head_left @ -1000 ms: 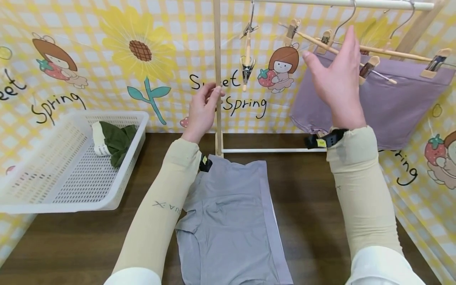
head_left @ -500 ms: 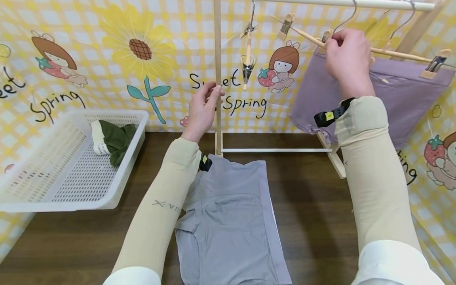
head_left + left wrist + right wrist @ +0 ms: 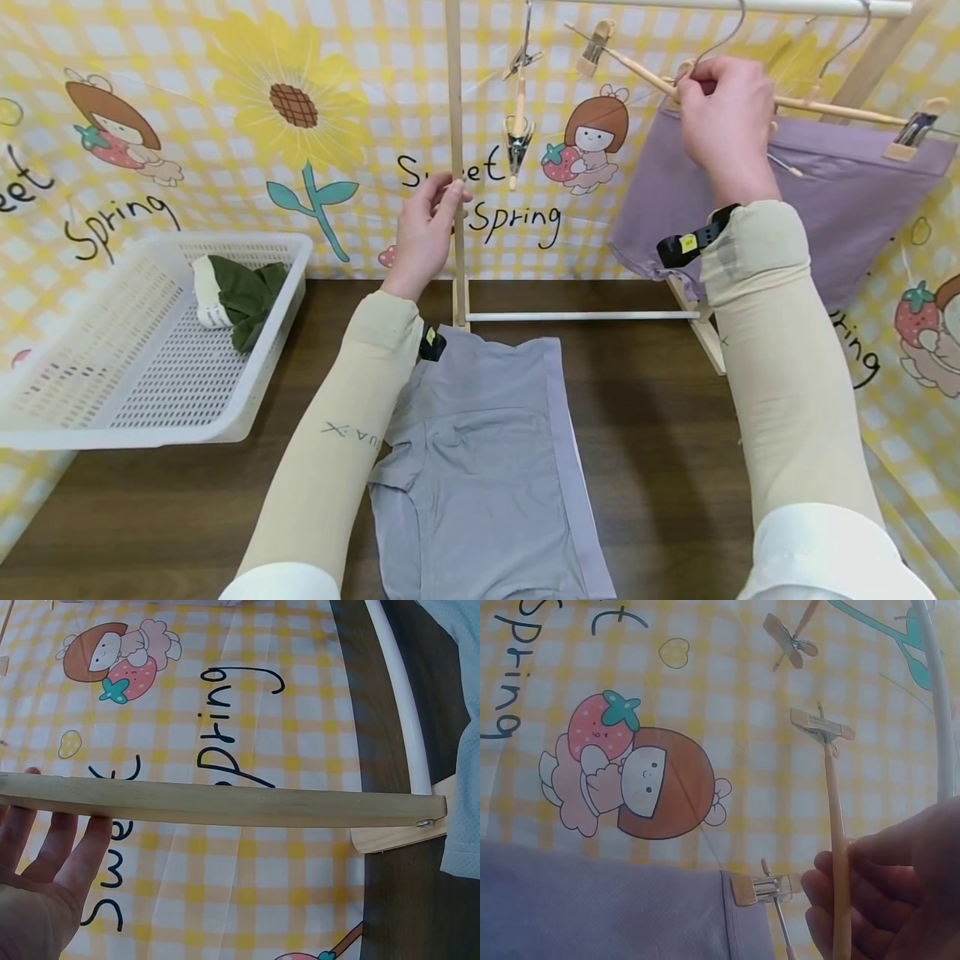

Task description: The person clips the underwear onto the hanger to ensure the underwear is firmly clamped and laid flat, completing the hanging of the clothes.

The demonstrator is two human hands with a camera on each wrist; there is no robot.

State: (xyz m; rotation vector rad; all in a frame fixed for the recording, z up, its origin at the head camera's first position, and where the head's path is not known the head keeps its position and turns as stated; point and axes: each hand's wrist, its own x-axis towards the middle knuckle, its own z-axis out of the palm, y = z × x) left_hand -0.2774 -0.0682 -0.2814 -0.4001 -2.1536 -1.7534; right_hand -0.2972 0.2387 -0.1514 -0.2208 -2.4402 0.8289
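Head view: my right hand (image 3: 729, 125), at upper right, has thumb and fingers drawn together in a pinch on the slim bar of a pale wooden clip hanger (image 3: 834, 795), as the right wrist view shows more closely. The wooden-and-metal clip (image 3: 821, 726) at this bar's far end bears no cloth; I judge that I pinch the bar, not a clip, so as to control the whole hanger. Whether its hook bears on the white round rail (image 3: 825, 7) above, I cannot tell. Just behind hangs a smooth purple cloth garment (image 3: 832, 192), clipped along its upper edge, probably to keep that edge stretched. My left hand (image 3: 423, 233) is partly closed about the upright square-edged wooden post (image 3: 453, 83), thumb before it and fingers passing behind, presumably to brace the rack; the force of this hold cannot be read. Below, a smooth grey cloth garment (image 3: 480, 483) lies spread on the dark brown wooden tabletop (image 3: 637, 467), apart from both hands, its paler band along the right edge. At left, a white perforated plastic basket (image 3: 150, 437) contains a crumpled dark green cloth piece with a white band (image 3: 243, 292).
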